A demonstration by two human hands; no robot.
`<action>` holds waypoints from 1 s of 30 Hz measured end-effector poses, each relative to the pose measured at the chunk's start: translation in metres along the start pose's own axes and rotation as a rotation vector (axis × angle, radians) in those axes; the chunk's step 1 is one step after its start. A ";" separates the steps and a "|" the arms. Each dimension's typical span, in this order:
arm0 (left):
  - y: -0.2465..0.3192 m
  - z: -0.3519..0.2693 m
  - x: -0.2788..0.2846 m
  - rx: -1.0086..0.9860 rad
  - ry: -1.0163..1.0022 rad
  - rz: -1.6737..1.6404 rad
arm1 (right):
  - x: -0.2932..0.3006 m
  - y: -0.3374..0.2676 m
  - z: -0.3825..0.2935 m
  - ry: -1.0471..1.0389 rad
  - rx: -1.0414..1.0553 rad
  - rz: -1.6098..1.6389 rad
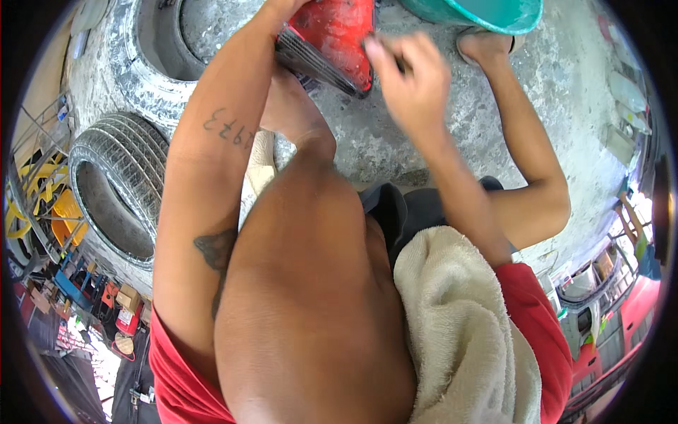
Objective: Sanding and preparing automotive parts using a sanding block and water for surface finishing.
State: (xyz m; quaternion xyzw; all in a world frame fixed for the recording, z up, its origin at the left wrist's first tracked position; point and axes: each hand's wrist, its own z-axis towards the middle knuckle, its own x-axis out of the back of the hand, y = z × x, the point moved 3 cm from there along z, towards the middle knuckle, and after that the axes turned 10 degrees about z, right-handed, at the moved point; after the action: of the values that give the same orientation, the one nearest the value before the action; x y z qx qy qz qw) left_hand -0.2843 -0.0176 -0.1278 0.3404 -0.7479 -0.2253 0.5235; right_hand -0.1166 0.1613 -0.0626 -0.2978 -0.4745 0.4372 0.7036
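Observation:
A red panel with a black ribbed edge stands out before me at the top of the view, its far part cut off by the frame. My left hand reaches its upper left side, and the fingers are hidden past the picture's rim. Close to the panel's right edge is my right hand, blurred, with curled fingers. Something small and dark shows between thumb and fingers, too blurred to name. Beyond, to the right, stands a teal plastic basin.
Left of me, a tyre leans on the stained concrete floor, beside a larger whitened tyre. A pale towel drapes my right side. Metal racks hold yellow items. Another person is at far right.

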 end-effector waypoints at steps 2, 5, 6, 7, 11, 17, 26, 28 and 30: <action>0.000 0.002 -0.009 0.111 -0.033 -0.021 | -0.008 0.020 0.028 0.014 -0.058 0.111; -0.014 0.004 -0.005 0.103 -0.002 -0.032 | -0.007 0.002 -0.006 -0.006 -0.028 0.152; -0.012 0.005 -0.004 0.022 0.017 0.007 | -0.002 -0.006 -0.017 -0.040 0.020 0.082; -0.015 0.003 -0.005 -0.055 0.093 -0.036 | -0.004 -0.011 -0.018 -0.046 0.040 0.098; 0.003 0.006 -0.009 0.134 -0.007 0.174 | -0.008 0.013 0.015 0.020 -0.051 -0.044; -0.010 0.003 0.004 0.142 -0.048 0.125 | -0.010 -0.009 -0.026 -0.029 -0.062 0.109; -0.014 0.001 0.004 0.082 -0.008 0.109 | -0.025 0.003 0.003 0.037 -0.060 0.131; -0.008 -0.001 -0.002 -0.063 0.107 0.090 | -0.017 -0.001 -0.016 0.043 -0.066 0.127; -0.015 0.011 -0.001 0.072 0.054 0.172 | -0.017 -0.005 -0.020 0.060 0.001 0.174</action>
State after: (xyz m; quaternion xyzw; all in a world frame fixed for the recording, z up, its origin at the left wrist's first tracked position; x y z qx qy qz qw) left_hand -0.2904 -0.0272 -0.1432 0.2996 -0.7675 -0.1433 0.5483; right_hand -0.0994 0.1438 -0.0724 -0.3507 -0.4253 0.4876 0.6770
